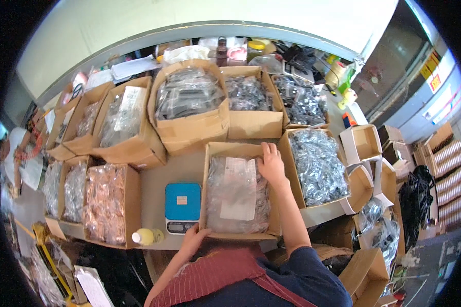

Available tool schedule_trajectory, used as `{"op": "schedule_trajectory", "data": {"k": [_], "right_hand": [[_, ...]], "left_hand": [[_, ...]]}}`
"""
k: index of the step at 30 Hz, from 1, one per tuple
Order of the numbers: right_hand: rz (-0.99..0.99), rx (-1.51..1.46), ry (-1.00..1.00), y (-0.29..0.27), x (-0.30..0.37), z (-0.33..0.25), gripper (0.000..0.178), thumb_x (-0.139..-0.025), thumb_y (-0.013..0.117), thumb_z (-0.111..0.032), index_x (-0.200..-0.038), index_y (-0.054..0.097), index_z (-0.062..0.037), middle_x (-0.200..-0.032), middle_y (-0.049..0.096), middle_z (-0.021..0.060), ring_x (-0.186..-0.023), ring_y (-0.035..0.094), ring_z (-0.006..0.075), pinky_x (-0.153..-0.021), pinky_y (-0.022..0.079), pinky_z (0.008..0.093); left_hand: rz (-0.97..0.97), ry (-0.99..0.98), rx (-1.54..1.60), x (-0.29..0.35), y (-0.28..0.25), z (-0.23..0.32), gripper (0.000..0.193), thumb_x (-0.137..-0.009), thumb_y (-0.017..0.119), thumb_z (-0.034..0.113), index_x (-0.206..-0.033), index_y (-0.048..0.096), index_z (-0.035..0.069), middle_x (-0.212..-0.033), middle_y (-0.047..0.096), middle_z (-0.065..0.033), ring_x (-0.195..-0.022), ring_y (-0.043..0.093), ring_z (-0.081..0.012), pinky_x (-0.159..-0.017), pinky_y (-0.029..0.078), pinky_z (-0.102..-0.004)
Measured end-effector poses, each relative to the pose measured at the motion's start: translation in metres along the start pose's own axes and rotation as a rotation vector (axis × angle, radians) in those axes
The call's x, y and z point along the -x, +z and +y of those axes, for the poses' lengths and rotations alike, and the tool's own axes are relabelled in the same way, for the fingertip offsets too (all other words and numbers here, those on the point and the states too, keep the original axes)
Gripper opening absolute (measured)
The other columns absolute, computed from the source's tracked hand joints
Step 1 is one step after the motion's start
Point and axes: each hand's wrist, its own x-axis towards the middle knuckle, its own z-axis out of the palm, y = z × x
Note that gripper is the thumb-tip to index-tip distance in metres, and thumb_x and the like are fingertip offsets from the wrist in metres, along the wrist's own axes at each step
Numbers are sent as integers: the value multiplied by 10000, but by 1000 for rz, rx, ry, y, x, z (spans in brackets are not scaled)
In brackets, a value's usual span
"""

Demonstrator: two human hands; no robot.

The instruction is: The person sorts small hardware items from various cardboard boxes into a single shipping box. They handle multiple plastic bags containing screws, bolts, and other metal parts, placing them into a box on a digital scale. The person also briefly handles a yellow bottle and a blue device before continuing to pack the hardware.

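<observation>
Directly in front of me is an open cardboard box point(274, 215) filled with clear plastic bags, and a printed white sheet point(239, 188) lies on top of them. My right hand point(271, 165) grips the box's right wall near its far corner, the fingers bent over the rim. At the near left corner, my left hand point(193, 240) holds the box's lower edge, thumb toward the cardboard; some of its fingers are hidden. Just left of the box sits a digital scale point(183, 202) with a blue top, near my left hand.
Boxes of bagged parts surround the scale: a large one point(189, 134) behind, one with copper-coloured pieces point(106, 197) at left, one with silvery bags point(316, 166) at right. A yellowish bottle point(147, 236) is at the table's front edge. Small white boxes point(361, 144) are stacked right.
</observation>
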Motion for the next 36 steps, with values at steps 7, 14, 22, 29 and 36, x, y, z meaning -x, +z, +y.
{"op": "schedule_trajectory", "data": {"k": [7, 14, 22, 29, 36], "right_hand": [[86, -276, 106, -1, -11, 13, 423, -834, 599, -35, -1253, 577, 10, -1272, 579, 245, -1116, 593, 457, -961, 503, 496], [169, -195, -155, -36, -23, 27, 308, -811, 636, -18, -1119, 642, -13, -1252, 600, 223, -1075, 615, 449, -922, 526, 477], [264, -104, 100, -122, -80, 168, 245, -799, 667, -61, -1041, 688, -35, -1147, 658, 165, -1083, 631, 382, -920, 524, 442], [179, 105, 388, -132, -128, 306, 509, -815, 633, -145, -1290, 501, -19, -1223, 579, 274, -1154, 548, 472, -988, 478, 514], [-90, 173, 484, -98, -177, 361, 598, -850, 572, -124, -1360, 382, 124, -1250, 525, 372, -1086, 598, 538, -971, 515, 522]], "left_hand": [[5, 82, 179, -9, 4, 22, 596, -898, 729, 291, -1341, 536, -58, -1091, 678, -106, -918, 640, -149, -799, 527, -303], [231, 266, -1210, 9, 14, 152, 698, -944, 588, 485, -1420, 480, -15, -810, 725, -211, -748, 709, -409, -699, 559, -486], [-4, 837, -663, -104, 83, 216, 317, -916, 678, 212, -1169, 659, 23, -945, 724, -189, -857, 714, -343, -756, 565, -429], [-247, 848, -715, -256, 187, 268, 304, -950, 589, 224, -1127, 652, -14, -1055, 708, -241, -1015, 677, -413, -852, 542, -466], [-215, 559, -702, -384, 261, 296, 241, -939, 562, 166, -792, 593, -22, -722, 591, -125, -703, 584, -249, -663, 452, -411]]}}
